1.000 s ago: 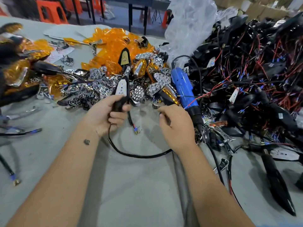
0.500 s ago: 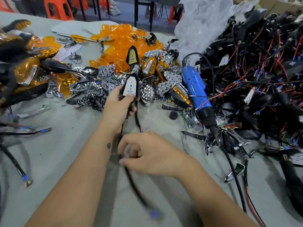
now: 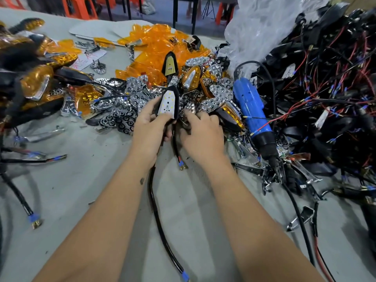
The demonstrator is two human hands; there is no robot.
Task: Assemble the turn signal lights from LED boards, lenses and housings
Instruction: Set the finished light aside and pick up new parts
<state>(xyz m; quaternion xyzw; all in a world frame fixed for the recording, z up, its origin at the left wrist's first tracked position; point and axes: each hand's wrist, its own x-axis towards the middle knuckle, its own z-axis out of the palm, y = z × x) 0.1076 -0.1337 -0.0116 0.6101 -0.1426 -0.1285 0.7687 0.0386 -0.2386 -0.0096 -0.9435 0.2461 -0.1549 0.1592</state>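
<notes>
My left hand grips a black housing with a white LED board seated in it, its point tilted up and away. Its black cable trails down the table toward me between my arms. My right hand lies just right of the housing, fingers curled into the heap of chrome reflector pieces; whether it holds one is hidden. Behind lie the orange lenses. A second housing with a yellowish board stands upright in the pile.
A blue electric screwdriver lies right of my right hand, tip toward me. A big tangle of black housings and red wires fills the right. Assembled amber lights are piled at the left. A clear plastic bag sits behind.
My right hand has moved from the cable near me up to the reflector heap beside the housing. The left hand has lifted the housing slightly. The cable now lies straight on the table.
</notes>
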